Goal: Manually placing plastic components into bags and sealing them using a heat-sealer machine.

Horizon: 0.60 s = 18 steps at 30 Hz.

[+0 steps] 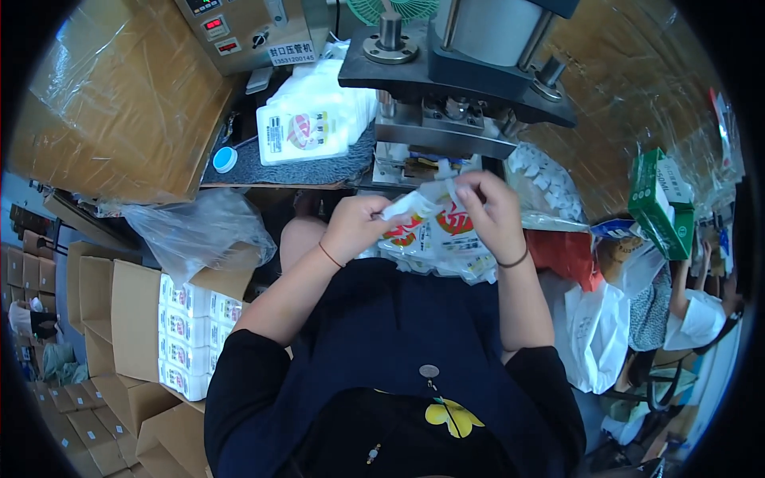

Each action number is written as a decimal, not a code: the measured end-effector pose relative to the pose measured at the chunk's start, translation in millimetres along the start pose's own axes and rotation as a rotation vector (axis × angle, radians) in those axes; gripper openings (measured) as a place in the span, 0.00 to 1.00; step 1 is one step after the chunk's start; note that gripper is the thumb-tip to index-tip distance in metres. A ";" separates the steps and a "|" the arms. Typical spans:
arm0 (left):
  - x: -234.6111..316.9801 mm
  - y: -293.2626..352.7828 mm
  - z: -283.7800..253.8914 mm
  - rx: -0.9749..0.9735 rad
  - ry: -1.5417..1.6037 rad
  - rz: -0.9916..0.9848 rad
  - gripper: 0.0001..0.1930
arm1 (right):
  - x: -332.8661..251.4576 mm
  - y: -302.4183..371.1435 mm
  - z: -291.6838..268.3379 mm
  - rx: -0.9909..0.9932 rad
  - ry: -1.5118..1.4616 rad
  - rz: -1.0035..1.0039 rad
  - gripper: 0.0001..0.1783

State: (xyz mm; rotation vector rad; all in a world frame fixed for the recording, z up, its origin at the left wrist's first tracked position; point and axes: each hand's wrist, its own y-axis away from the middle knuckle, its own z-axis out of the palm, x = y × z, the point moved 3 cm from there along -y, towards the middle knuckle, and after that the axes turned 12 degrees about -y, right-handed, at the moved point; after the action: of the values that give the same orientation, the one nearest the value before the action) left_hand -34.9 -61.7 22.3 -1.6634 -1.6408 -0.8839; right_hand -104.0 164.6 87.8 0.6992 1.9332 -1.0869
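Note:
Over my lap, my left hand (357,229) pinches the edge of a translucent white plastic pouch (433,193). My right hand (492,217) has its thumb and fingers closed on the pouch's other side, near the front of a press machine (446,131). Just below, several similar pouches with red and yellow print (453,247) lie in a pile on my lap. Part of the pile is hidden behind my left hand and the held pouch.
Flat white printed pouches (307,123) are stacked on a dark cloth-covered surface beside a round blue-and-white cap (225,159). An open carton (135,319) holds rows of white packs at the left. Small white pieces (546,179) fill a bag right of the press, near a green box (661,203).

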 end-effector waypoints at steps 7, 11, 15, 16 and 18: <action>14.7 9.9 60.5 -0.368 0.655 -0.094 0.15 | 1.6 -3.3 -11.7 -0.247 0.232 0.003 0.10; 15.7 7.8 86.0 -0.543 0.783 -0.131 0.16 | 7.9 -0.9 -27.4 -0.342 0.155 0.064 0.12; 5.7 -11.8 76.9 -0.474 0.872 -0.263 0.18 | 52.6 2.5 -90.4 0.009 0.872 0.227 0.16; 3.6 -20.6 68.8 -0.429 0.898 -0.279 0.17 | 64.1 5.6 -103.9 -0.002 0.988 0.366 0.18; 0.4 -39.5 54.4 -0.393 0.931 -0.285 0.17 | 104.7 15.7 -120.0 -0.069 1.058 0.383 0.19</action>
State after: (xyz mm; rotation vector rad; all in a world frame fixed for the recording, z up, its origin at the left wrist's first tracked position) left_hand -72.8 -16.1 -9.3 -0.9473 -1.0728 -1.8614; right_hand -192.0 285.4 30.8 1.7586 2.4760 -0.3904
